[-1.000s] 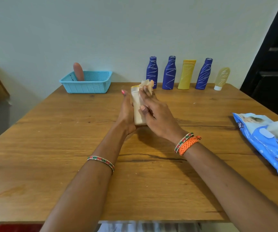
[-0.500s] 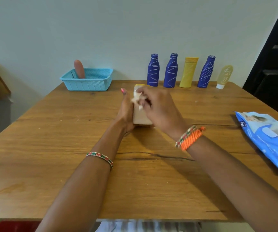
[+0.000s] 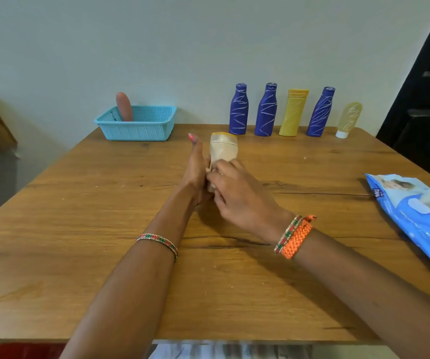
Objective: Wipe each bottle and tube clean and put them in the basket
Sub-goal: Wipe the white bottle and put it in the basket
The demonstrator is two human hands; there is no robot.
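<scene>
Head view, looking down over a brown wooden tabletop [image 3: 105, 229] with visible grain. At centre, a beige plastic bottle with a yellow cap [image 3: 223, 149], upright, lower half hidden behind the hands. Left hand [image 3: 195, 172] against the bottle's left side, thumb raised with a pink nail; fingers on the far side out of sight, so whether curled round the bottle cannot be told. Right hand [image 3: 237, 195] at the bottle's lower front, fingers [image 3: 217, 174] curled and pinching a small pale wipe [image 3: 211, 186] against the bottle. A thin beaded bracelet on the left wrist; a beaded bracelet and an orange braided band on the right wrist.

At the far left of the tabletop, near the wall, a light blue perforated plastic basket [image 3: 141, 129] with a rounded pinkish-brown tube [image 3: 124, 106] standing inside, leaning at its left end. Along the far edge to the right, a row against the wall: three dark blue bottles with white scribbled lines [image 3: 238, 110] [image 3: 266, 110] [image 3: 320, 112], a yellow flat-sided bottle [image 3: 293, 112] between the second and third, and a pale yellow tube on a white cap [image 3: 348, 119] at the right end.

At the right edge, a blue soft pack of wet wipes [image 3: 421, 218] lying flat, one white wipe poking out of its opening.
</scene>
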